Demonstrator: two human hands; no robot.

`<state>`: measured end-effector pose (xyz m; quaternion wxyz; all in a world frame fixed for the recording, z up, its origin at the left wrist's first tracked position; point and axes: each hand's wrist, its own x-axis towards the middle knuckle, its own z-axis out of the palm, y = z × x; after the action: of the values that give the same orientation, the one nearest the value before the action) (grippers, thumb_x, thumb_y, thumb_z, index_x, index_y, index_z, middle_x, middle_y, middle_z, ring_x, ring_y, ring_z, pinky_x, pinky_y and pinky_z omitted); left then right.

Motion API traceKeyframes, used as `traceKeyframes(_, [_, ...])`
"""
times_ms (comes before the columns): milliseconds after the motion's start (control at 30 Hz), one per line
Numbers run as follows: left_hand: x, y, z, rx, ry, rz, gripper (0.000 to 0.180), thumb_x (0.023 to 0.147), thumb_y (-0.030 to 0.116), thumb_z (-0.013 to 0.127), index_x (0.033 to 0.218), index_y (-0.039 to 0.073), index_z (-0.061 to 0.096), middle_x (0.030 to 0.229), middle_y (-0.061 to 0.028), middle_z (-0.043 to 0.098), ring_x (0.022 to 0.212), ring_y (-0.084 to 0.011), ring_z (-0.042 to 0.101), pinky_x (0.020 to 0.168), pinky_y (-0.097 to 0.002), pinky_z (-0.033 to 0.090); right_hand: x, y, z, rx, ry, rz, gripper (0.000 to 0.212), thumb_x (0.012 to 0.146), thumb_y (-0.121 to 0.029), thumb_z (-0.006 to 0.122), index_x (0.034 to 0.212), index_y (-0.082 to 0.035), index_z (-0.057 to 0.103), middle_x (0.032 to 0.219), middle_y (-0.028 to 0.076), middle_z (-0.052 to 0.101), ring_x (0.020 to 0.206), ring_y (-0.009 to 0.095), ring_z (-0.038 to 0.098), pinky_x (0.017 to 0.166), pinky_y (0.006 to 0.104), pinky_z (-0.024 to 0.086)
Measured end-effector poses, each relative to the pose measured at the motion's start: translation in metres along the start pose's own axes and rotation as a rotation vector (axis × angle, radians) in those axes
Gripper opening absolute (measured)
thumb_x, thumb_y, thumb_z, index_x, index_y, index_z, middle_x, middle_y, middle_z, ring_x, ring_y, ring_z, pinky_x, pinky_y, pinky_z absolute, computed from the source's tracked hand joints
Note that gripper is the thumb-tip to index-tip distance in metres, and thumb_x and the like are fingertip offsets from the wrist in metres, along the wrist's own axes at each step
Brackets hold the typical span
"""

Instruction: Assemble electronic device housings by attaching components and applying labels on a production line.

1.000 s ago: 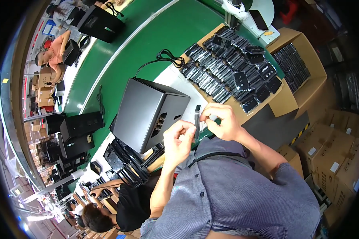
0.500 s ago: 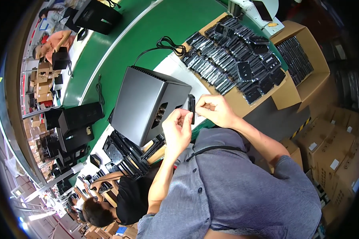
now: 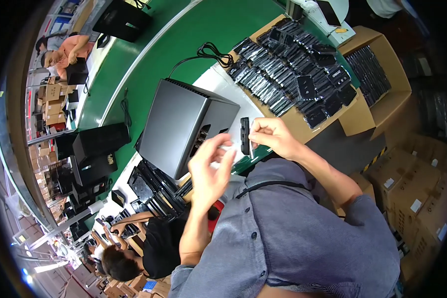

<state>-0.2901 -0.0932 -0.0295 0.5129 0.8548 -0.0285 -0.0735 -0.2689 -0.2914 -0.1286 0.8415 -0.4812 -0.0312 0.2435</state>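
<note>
In front of my waist, my right hand (image 3: 278, 139) pinches a slim black panel (image 3: 245, 135) by its right side. The panel stands nearly upright, its narrow edge toward me. A pale, see-through strip, perhaps plastic film (image 3: 252, 150), hangs beside it under my right fingers. My left hand (image 3: 207, 166) is a little to the left, fingers curved and apart, slightly blurred, not touching the panel. Just beyond my left hand lies a large grey metal case (image 3: 174, 129) with a black cable (image 3: 213, 55) running from its far edge.
Many small black pieces in clear wrap (image 3: 288, 69) fill a cardboard tray at the far right, beside an open carton (image 3: 400, 84) of similar pieces. Stacked brown cartons (image 3: 407, 184) stand right. A green conveyor (image 3: 193, 30) runs behind; a co-worker in black (image 3: 161, 248) is at left.
My left hand has come off the black panel and moved left, its fingers opening. The panel, still in my right hand, has shifted slightly right, and the pale strip now shows.
</note>
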Motion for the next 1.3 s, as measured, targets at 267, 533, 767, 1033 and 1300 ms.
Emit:
traceKeyframes(267, [0.094, -0.039, -0.171, 0.599, 0.044, 0.078, 0.032, 0.085, 0.023, 0.077, 0.103, 0.000, 0.064, 0.091, -0.0066, 0.061, 0.081, -0.0176, 0.055, 0.077, -0.0314, 0.045, -0.014, 0.010, -0.012, 0.148, 0.073, -0.078, 0.013, 0.095, -0.010, 0.060, 0.084, -0.005, 0.057, 0.081, 0.001, 0.058, 0.076, 0.008, 0.058, 0.069, 0.0234, 0.043])
traceKeyframes(533, [0.111, -0.059, -0.151, 0.095, -0.136, -0.198, 0.042, 0.098, 0.028, 0.066, 0.067, 0.012, 0.042, 0.066, 0.0107, 0.033, 0.062, -0.0029, 0.027, 0.054, -0.0256, 0.021, -0.014, 0.035, -0.001, 0.032, 0.149, -0.153, 0.015, 0.099, -0.013, 0.056, 0.087, -0.004, 0.056, 0.079, 0.000, 0.056, 0.074, 0.008, 0.055, 0.069, 0.0245, 0.044])
traceKeyframes(767, [0.043, -0.036, -0.095, -0.450, 0.293, -0.433, 0.022, 0.097, 0.025, 0.068, 0.099, 0.003, 0.068, 0.094, -0.0029, 0.070, 0.083, -0.0100, 0.063, 0.082, -0.0252, 0.049, 0.017, 0.023, 0.016, -0.019, 0.121, -0.154, 0.015, 0.098, -0.008, 0.057, 0.084, -0.005, 0.051, 0.076, -0.004, 0.050, 0.069, 0.004, 0.048, 0.062, 0.0234, 0.040])
traceKeyframes(1033, [0.037, -0.061, -0.110, -0.225, 0.235, -0.267, 0.064, 0.098, 0.021, 0.065, 0.151, 0.001, 0.034, 0.145, -0.0142, 0.049, 0.134, -0.0226, 0.044, 0.116, -0.0372, 0.030, 0.046, -0.003, 0.033, -0.176, 0.111, -0.279, 0.018, 0.088, -0.005, 0.062, 0.074, 0.000, 0.051, 0.064, 0.005, 0.054, 0.059, 0.009, 0.049, 0.055, 0.0311, 0.042])
traceKeyframes(1300, [0.044, -0.055, -0.099, -0.064, 0.141, -0.225, 0.056, 0.094, 0.029, 0.071, 0.137, -0.002, 0.051, 0.122, -0.0091, 0.061, 0.112, -0.0182, 0.055, 0.102, -0.0323, 0.040, 0.055, -0.015, 0.047, -0.303, 0.042, -0.256, 0.019, 0.090, -0.002, 0.061, 0.075, -0.003, 0.049, 0.069, 0.000, 0.050, 0.061, 0.006, 0.048, 0.054, 0.0273, 0.039])
